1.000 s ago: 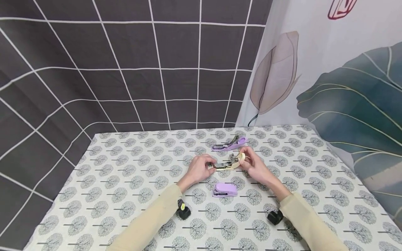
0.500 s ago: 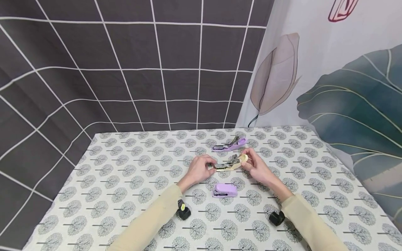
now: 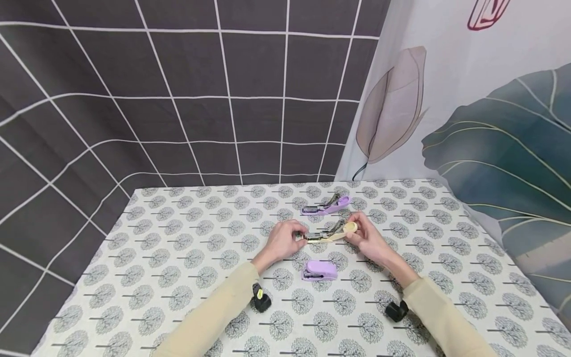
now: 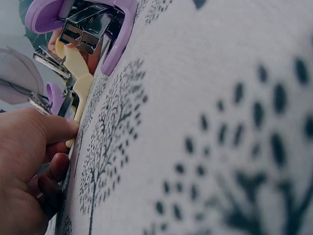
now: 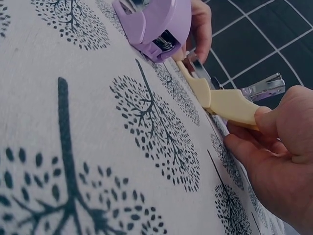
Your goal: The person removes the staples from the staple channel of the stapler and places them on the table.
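A pale yellow stapler [image 3: 329, 237] lies opened out on the table between both hands, its metal magazine angled up from the middle. My left hand [image 3: 282, 242] pinches the front tip of its base with thumb and fingers. At the other end my right hand [image 3: 367, 238] grips the yellow top cover [image 5: 232, 107], which is swung far back to the right. Just behind is a purple stapler [image 3: 326, 205], likewise folded open with its metal part raised. Nearer to me sits a second purple stapler [image 3: 319, 270], closed, its front pointing left.
A white cloth [image 3: 187, 297] printed with grey trees covers the table. Dark grey gridded fabric [image 3: 250, 119] hangs behind, and a white curtain [image 3: 401, 29] with leaf prints hangs at the right. Black cameras sit on both wrists.
My right hand has swung the yellow cover farther back, to the right and down, and the metal magazine now leans to the right. My left hand has stayed at the front tip.
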`<state>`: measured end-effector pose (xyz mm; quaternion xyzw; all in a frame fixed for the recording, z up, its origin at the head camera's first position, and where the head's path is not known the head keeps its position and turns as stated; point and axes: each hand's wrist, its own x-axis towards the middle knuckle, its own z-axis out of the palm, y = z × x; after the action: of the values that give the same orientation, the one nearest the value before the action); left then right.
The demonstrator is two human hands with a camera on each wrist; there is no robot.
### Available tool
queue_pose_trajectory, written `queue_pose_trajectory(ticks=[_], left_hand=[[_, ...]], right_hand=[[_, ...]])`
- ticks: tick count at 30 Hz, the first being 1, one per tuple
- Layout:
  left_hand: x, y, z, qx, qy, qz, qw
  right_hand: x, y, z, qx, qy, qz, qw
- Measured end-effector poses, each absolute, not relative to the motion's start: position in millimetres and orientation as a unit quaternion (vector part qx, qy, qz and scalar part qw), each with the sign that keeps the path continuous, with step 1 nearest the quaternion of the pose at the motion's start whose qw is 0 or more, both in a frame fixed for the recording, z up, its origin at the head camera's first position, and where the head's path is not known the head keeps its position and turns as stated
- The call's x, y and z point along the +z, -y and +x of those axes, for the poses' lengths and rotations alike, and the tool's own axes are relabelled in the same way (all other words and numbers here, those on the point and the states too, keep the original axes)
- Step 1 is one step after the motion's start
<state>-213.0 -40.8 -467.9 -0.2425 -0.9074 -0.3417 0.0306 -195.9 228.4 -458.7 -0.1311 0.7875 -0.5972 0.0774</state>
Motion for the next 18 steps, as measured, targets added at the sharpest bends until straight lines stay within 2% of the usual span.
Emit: queue_pose_trajectory(ticks=[13, 15, 18], left_hand=[[-468.8, 41.0, -213.0, -0.344, 0.908, -0.237, 0.021], [-469.0, 41.6, -212.9, -0.348, 0.906, -0.24, 0.022], [-468.4, 42.7, -213.5, -0.352, 0.904, -0.241, 0.026]], right_hand=[[-450.3, -228.8, -191.7, -0.601, -0.787, -0.108, 0.086], [-444.3, -229.3, -189.2, -0.59, -0.797, -0.111, 0.074], [-432.4, -227.1, -185.4, -0.566, -0.817, -0.108, 0.018]])
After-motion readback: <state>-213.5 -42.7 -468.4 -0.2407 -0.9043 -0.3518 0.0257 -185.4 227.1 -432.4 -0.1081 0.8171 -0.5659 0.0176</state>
